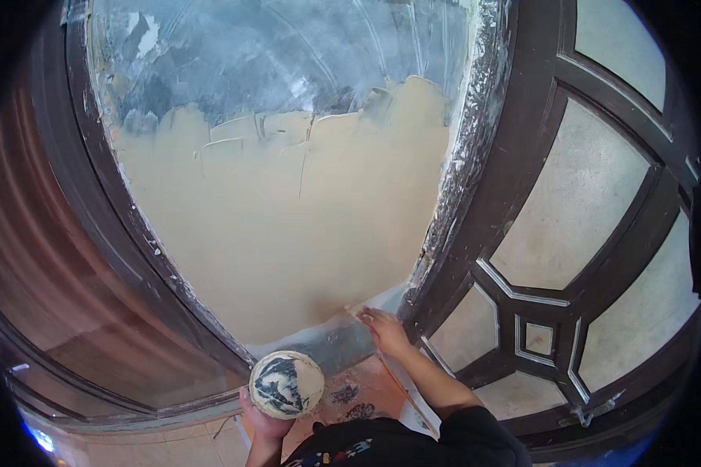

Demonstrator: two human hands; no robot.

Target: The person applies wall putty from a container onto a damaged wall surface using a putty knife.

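Note:
My left hand (263, 419) holds up a round bowl (317, 381) by its left and lower side. Beige paste and dark patches cover what shows of it. My right hand (385, 330) is closed around a small flat tool, likely a putty knife (354, 310), at the lower right of a large panel. Much of the tool is hidden by the fingers. Smooth beige filler (288, 226) coats the panel's middle and lower part, with a ragged upper edge. Above it the panel (273, 54) shows blue-grey with pale streaks. A thin strip along its bottom is also blue-grey.
A dark frame (475, 109) spattered with white borders the panel. To the right stands a dark lattice (537, 296) with pale panes. Reddish-brown folds (54, 233) hang at the left. Below lies an orange-brown surface (366, 381) with dark patches, beside a tiled floor (156, 444).

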